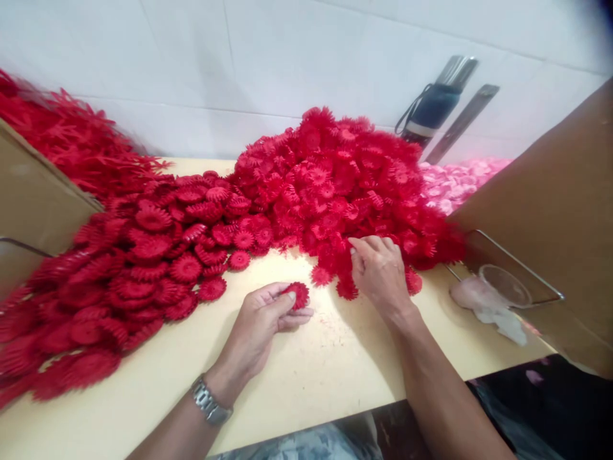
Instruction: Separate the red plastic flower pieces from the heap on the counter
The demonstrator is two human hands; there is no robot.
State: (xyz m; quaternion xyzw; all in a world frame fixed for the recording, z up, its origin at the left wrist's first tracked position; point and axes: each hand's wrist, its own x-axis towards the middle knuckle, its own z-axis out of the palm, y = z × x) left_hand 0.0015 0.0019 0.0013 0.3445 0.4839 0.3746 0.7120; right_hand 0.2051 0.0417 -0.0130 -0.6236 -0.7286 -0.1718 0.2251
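Observation:
My left hand (271, 310) is closed, its thumb and fingers gripping a round red flower piece (297, 296) with a fringed edge, low over the table. To its right, my right hand (378, 265) sits at the front edge of a big heap of loose red flower pieces (330, 176). Its fingers are curled and pinched together among the red petals; what lies between the fingertips is hidden. Thicker red flower discs (153, 255) lie piled along the left side. A few single pieces (347, 287) are just beside my right hand.
Cardboard walls stand at the left (43, 185) and right (541, 223). By the right one are a wire holder (517, 246) and a clear round tub (505, 285) with a crumpled plastic bag (493, 310). Behind are pink petals (460, 182), a dark bottle (435, 105) and red leafy strips (71, 140).

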